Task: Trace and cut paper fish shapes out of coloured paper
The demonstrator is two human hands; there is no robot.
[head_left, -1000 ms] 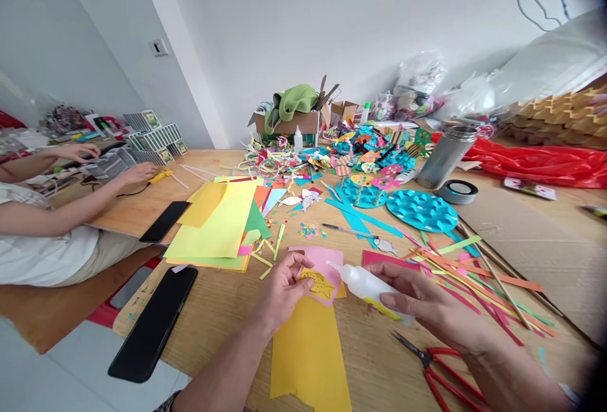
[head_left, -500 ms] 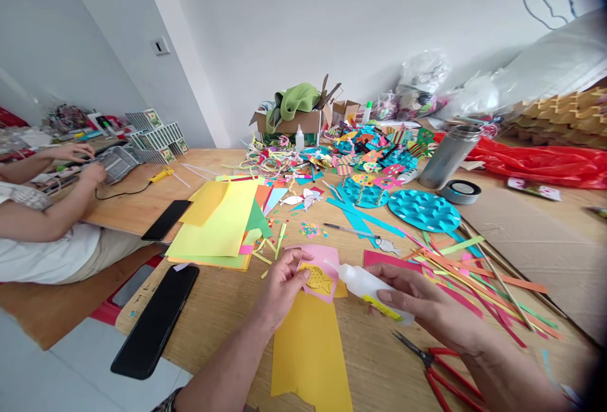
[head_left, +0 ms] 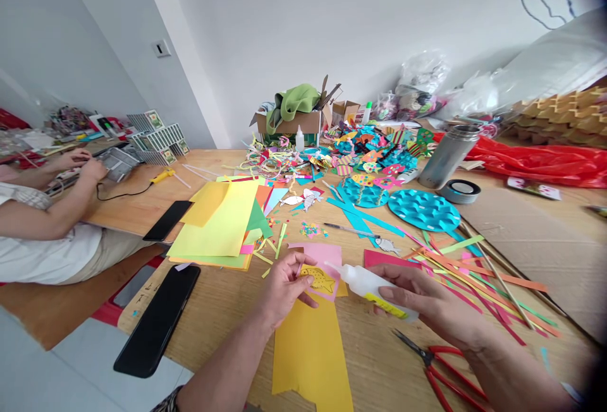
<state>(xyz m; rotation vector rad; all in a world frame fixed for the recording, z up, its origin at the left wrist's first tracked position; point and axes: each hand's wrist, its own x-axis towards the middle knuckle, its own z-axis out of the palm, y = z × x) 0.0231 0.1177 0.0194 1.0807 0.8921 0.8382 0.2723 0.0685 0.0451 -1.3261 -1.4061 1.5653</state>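
Observation:
Between thumb and fingers my left hand (head_left: 290, 282) pinches a yellow paper fish (head_left: 318, 279) with black drawn dots and outline. Behind the fish is a piece of pink paper (head_left: 332, 254); whether the fish touches it I cannot tell. My right hand (head_left: 417, 298) is wrapped around a white glue bottle (head_left: 374, 287), tilted so its thin nozzle points left, close to the fish's upper edge. Below both lies a long orange-yellow paper sheet (head_left: 308, 349). Red-handled scissors (head_left: 439, 361) rest on the table under my right forearm.
Stacked coloured paper (head_left: 213, 229) and two black phones (head_left: 156, 320) lie to the left. Beyond my hands are blue scalloped discs (head_left: 423, 211), a pile of paper fish, and a metal flask (head_left: 449, 158). Paper strips (head_left: 484, 273) spread rightward. A co-worker's hands (head_left: 85, 165) work at far left.
My left hand's lower fingers have spread a little, and the fish has shifted slightly. The glue bottle has moved marginally right. At far left, the co-worker's hands have come closer together.

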